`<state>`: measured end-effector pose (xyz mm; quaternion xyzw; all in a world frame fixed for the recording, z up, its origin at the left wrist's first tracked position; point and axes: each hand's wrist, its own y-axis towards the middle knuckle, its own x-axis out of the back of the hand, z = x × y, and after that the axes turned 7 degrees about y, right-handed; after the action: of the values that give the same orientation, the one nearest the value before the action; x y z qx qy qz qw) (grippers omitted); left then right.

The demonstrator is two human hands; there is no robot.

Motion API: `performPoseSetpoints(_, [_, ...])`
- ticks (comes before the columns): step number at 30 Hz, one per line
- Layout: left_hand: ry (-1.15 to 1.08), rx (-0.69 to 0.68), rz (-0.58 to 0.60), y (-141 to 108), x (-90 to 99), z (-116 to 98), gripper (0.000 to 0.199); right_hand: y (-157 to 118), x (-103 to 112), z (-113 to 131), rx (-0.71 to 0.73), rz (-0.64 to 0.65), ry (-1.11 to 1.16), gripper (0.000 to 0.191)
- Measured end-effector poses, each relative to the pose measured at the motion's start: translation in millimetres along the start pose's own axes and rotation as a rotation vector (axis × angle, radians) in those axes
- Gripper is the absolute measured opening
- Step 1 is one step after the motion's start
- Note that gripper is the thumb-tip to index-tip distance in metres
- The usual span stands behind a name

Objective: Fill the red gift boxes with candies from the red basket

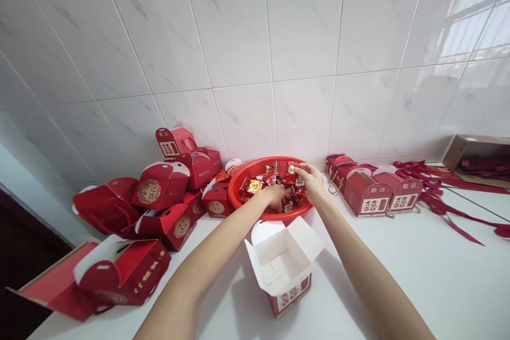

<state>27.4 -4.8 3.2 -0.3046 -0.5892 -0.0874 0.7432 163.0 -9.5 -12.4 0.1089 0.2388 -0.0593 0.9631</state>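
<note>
Both hands reach into a red plastic basket (257,217) of wrapped candies (255,186) by the tiled wall. My left hand (277,196) is down among the candies, its fingers curled and partly hidden; what they grip cannot be made out. At the basket's right side, my right hand (311,181) pinches a red and gold wrapped candy (292,169) between thumb and fingers. Between my forearms stands an open gift box (281,263), red outside and white within, flaps spread and bare floor showing. Its front carries a red character on a white panel.
Several red gift boxes (159,186) are piled at left, some stacked or tipped. More closed boxes (366,191) stand right of the basket. Dark red ribbons (438,202) trail over the white table (430,271) toward a cardboard box (474,162) at far right.
</note>
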Motion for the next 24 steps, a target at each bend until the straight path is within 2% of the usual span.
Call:
performPoseSetpoints(2, [0.003, 0.041, 0.017, 4, -0.9, 1, 0.074, -1, -1, 1, -0.013, 0.004, 0.003, 0.031])
performPoseSetpoints(4, [0.000, 0.077, 0.039, 4, -2.9, 2, 0.073, -1, -1, 2, -0.024, 0.014, 0.007, 0.030])
performPoseSetpoints(8, [-0.148, 0.150, 0.106, 0, -6.7, 6, 0.046, -3, -1, 3, -0.040, 0.019, 0.006, 0.031])
performPoseSetpoints(11, [-0.302, 0.201, 0.100, -3, -9.9, 11, 0.030, -2, -1, 2, -0.045, 0.020, 0.016, 0.033])
performPoseSetpoints(16, [-0.452, 0.209, 0.041, -7, -13.2, 16, 0.016, -2, -1, 2, -0.018, 0.030, 0.013, 0.031])
performPoseSetpoints(18, [-0.548, 0.185, 0.013, -10, -12.5, 17, 0.018, -2, -1, 3, -0.013, 0.026, 0.001, 0.030])
performPoseSetpoints(21, [-0.669, 0.164, -0.101, -14, -11.7, 21, 0.031, -3, -1, 3, -0.005, 0.034, -0.023, 0.029])
performPoseSetpoints(24, [-0.718, 0.155, -0.244, -19, -12.9, 26, 0.034, -3, 0, 4, -0.016, 0.034, -0.023, 0.031])
